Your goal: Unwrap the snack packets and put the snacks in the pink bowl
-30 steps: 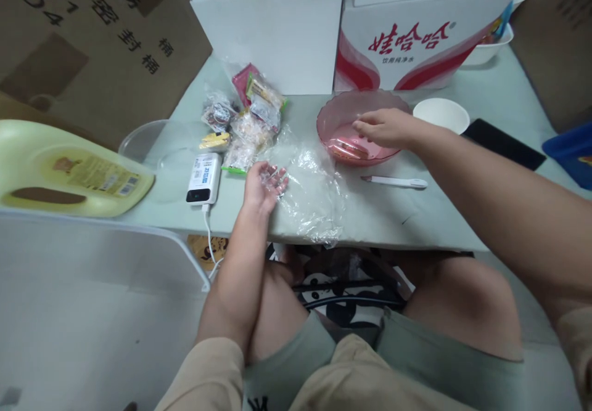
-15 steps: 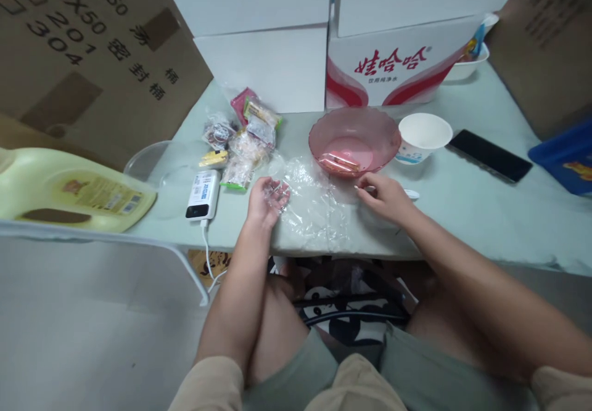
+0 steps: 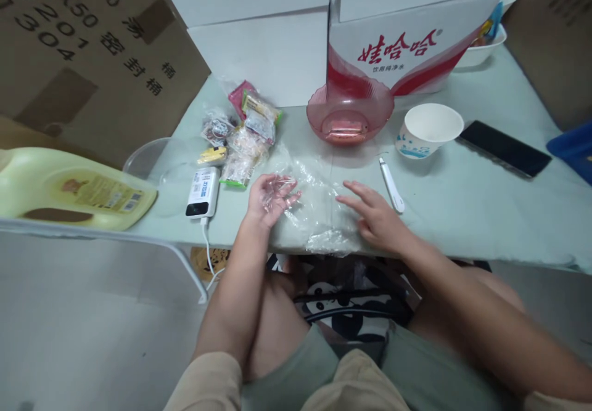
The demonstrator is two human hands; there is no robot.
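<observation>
My left hand [image 3: 272,200] rests palm up at the table's front, its fingers curled around crumpled clear plastic. From it a thin clear plastic bag [image 3: 319,204] spreads over the tabletop. At the bag's right side is my right hand [image 3: 377,219], fingers stretched out and apart, nothing held. A white pen-like tool [image 3: 391,186] lies just beyond the right hand. Behind the bag stands a pink translucent bowl [image 3: 319,115] with a small wrapped item [image 3: 345,129] inside. To the left hand's upper left is a pile of wrapped snacks [image 3: 250,140].
A white paper cup [image 3: 419,143] and a black phone [image 3: 506,148] are on the right. Left are a power bank [image 3: 202,192] with cable, a clear lid [image 3: 171,158] and a yellow jug [image 3: 78,189]. Cardboard boxes [image 3: 106,47] and a white carton [image 3: 393,69] line the back.
The pink bowl has shifted away, toward the carton. My right hand has left the bowl's near side, come closer to me and opened, uncovering the white tool. My left hand stays with the plastic.
</observation>
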